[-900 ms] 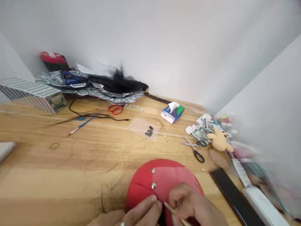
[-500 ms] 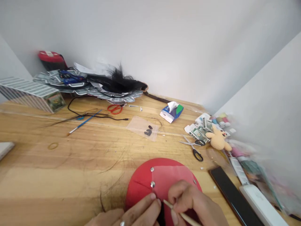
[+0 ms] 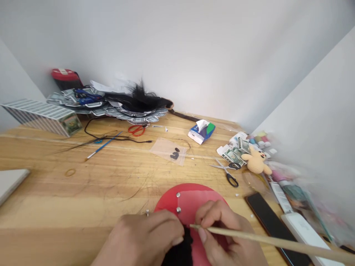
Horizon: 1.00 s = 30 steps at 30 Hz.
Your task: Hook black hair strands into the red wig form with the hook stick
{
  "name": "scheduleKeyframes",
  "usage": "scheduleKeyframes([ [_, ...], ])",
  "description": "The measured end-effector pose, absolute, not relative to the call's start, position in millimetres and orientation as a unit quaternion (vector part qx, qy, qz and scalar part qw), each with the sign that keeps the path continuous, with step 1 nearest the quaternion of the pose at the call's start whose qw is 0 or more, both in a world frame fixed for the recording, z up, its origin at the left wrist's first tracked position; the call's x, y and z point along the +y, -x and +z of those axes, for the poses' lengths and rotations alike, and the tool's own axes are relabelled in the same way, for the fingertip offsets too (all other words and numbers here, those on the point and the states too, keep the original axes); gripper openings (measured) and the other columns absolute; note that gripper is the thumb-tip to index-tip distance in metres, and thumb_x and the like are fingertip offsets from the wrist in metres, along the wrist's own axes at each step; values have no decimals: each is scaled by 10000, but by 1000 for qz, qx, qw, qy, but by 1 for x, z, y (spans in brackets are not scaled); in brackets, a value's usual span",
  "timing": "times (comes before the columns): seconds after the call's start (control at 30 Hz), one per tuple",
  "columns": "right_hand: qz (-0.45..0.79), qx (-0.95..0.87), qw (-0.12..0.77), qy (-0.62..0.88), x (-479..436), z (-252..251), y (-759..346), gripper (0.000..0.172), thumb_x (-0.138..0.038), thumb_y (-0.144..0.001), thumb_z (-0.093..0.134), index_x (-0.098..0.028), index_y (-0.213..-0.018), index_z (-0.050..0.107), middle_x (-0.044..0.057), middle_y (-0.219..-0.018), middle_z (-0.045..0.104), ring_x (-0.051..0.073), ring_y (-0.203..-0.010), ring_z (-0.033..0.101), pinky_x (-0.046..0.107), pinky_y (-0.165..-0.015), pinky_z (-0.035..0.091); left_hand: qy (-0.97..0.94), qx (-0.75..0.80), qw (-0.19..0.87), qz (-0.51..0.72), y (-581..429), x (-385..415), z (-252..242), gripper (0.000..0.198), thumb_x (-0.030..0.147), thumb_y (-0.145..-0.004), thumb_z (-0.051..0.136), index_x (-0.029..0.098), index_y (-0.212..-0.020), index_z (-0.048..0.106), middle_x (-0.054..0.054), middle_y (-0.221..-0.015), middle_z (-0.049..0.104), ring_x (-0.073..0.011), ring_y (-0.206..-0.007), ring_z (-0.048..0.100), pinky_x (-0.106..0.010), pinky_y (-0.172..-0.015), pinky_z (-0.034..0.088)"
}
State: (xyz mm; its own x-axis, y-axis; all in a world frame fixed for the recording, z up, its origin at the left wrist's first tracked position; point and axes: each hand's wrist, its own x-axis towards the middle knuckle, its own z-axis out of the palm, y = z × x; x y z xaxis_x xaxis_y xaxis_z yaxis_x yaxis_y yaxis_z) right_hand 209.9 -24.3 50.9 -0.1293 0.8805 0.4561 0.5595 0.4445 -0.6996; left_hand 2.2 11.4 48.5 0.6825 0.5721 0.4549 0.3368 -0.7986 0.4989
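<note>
A round red cushion (image 3: 169,201) lies in front of me with a translucent sheet (image 3: 199,201) over it, fixed by silver round-headed pins (image 3: 178,210). Black hair-like material (image 3: 180,251) covers its near part. My left hand (image 3: 146,232) rests at the cushion's left side, fingers curled and pinched at the edge of the black material; what lies between them is too small to tell. Between thumb and fingers, my right hand (image 3: 222,231) grips a thin wooden stick (image 3: 263,238). The stick's tip is close to the upper edge of the black material.
Black-handled scissors (image 3: 227,171), a phone (image 3: 274,225), a white power strip (image 3: 307,240) and a plush toy (image 3: 256,160) lie at right. Beyond the cushion are a plastic bag (image 3: 163,147) and tissue pack (image 3: 202,131). A blue paintbrush (image 3: 104,146) and red-handled scissors (image 3: 136,130) lie left.
My left hand has risen and curled, where its fingers lay flatter on the cushion. The wooden stick has swung from pointing down toward me to nearly level, its rear end toward the right.
</note>
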Motion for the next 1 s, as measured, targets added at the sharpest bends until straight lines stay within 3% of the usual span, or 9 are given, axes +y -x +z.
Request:
scheduleKeyframes([
  [0.2, 199, -723, 439, 495, -27, 53, -211, 164, -84, -800, 519, -241, -752, 527, -40, -639, 657, 116, -534, 649, 168, -485, 502, -878, 324, 336, 104, -14, 17, 66, 255, 112, -936, 463, 207, -783, 644, 40, -736, 692, -107, -655, 662, -163, -620, 484],
  [0.5, 189, -720, 448, 495, -26, 52, -209, 148, -98, -803, 514, -236, -763, 548, -40, -637, 658, 116, -531, 641, 167, -485, 506, -871, 357, 333, 60, -22, 21, 76, 271, 145, -933, 423, 208, -771, 631, 27, -738, 692, -126, -640, 622, -202, -607, 430],
  [0.8, 176, -717, 457, 495, -27, 46, -209, 159, -85, -795, 519, -236, -775, 563, -59, -588, 617, 98, -448, 565, 159, -416, 426, -926, 324, 192, 29, -29, 21, 87, 208, 96, -841, 464, 195, -761, 629, -2, -687, 719, -181, -535, 654, -242, -492, 441],
  [1.0, 176, -718, 431, 517, -24, 60, -205, 166, -85, -780, 505, -227, -717, 566, -49, -557, 624, 100, -428, 565, 164, -401, 421, -969, 244, 29, -29, -36, 15, 92, 141, 96, -748, 580, 178, -830, 662, -37, -694, 727, -211, -515, 663, -266, -469, 501],
])
